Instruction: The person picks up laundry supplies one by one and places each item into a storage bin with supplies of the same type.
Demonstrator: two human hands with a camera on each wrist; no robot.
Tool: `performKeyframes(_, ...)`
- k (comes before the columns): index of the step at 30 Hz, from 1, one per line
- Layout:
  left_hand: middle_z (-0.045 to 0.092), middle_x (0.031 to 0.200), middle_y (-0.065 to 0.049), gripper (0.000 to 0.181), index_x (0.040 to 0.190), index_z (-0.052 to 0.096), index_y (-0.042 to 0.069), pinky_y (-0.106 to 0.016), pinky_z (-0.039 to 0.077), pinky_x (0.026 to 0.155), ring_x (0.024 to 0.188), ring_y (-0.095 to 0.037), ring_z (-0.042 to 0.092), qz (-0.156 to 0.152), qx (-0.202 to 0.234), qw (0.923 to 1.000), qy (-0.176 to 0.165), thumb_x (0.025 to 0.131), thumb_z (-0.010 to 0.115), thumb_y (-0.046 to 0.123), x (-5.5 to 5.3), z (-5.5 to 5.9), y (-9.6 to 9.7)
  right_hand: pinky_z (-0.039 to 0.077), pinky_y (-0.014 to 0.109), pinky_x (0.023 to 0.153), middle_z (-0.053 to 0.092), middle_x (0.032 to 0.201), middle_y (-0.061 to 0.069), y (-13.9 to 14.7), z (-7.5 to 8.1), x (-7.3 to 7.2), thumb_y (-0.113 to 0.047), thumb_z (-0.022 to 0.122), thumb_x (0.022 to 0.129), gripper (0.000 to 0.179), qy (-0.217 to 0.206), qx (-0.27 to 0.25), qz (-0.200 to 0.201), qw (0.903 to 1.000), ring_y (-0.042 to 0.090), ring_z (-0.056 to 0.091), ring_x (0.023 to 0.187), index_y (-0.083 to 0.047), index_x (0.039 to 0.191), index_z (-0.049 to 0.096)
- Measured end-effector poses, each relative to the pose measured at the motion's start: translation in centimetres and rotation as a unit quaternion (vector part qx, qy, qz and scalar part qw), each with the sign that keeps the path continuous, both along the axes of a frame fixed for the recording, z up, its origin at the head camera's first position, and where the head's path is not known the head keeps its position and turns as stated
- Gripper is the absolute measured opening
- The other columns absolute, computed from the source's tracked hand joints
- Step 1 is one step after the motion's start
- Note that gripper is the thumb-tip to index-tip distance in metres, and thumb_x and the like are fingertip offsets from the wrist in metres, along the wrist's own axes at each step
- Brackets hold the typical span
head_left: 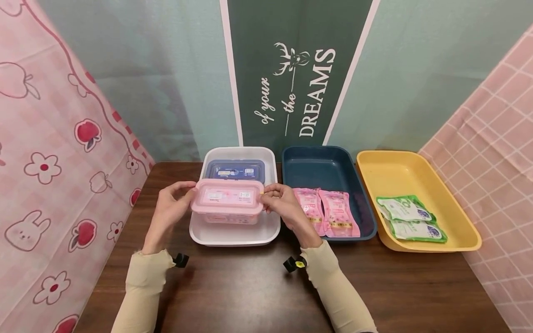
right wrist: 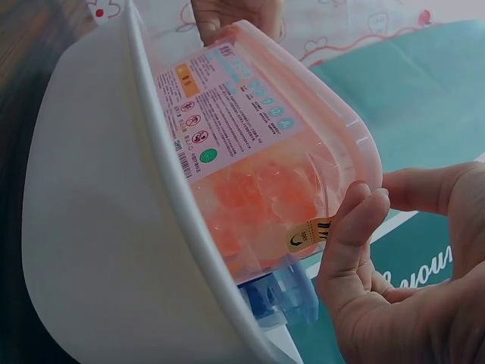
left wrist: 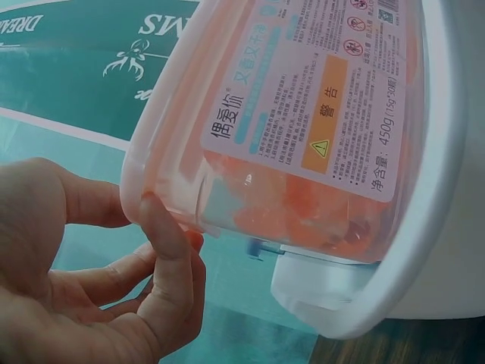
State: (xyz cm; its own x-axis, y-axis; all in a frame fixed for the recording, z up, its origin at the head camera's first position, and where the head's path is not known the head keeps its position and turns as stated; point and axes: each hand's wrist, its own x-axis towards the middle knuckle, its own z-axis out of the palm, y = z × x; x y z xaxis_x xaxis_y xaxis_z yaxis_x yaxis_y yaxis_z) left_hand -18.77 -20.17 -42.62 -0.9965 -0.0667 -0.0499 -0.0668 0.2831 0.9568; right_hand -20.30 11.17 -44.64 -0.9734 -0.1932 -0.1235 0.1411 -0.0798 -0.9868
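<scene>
Both hands hold a pink lidded plastic box (head_left: 228,199) by the ends of its lid, over the white tray (head_left: 233,238). At its left end, my left hand (head_left: 172,203) pinches the lid rim between thumb and fingers. The right hand (head_left: 283,203) grips the opposite end the same way, beside a small yellow sticker (right wrist: 309,235). Pinkish-orange pieces (left wrist: 295,205) show through the clear wall, below a printed label (left wrist: 318,98). Behind the pink box, a blue lidded box (head_left: 236,170) lies in the white tray, partly hidden by it.
To the right stands a dark blue tray (head_left: 316,162) with two pink pouches (head_left: 339,212). Farther right, a yellow tray (head_left: 399,173) holds green-and-white packets (head_left: 410,217). All three trays stand on a brown wooden table (head_left: 233,286), with curtains (head_left: 166,83) behind and at the sides.
</scene>
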Motion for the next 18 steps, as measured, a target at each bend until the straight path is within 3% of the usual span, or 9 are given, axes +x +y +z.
performKeyframes(18,0.066,0.124,-0.026,0.038,0.135,0.067,-0.002,-0.027,0.061,0.070,0.076,-0.011,0.065,-0.002,-0.060,0.9981,-0.012,0.105,0.065,0.021,-0.22,-0.40,0.14,0.051,0.023,0.053,0.064,0.073,0.001,0.09,-0.86,-0.35,-0.001,0.076,0.093,0.020,-0.016,0.021,-0.001,0.9997,0.011,0.057,0.055,0.003,0.105,0.061)
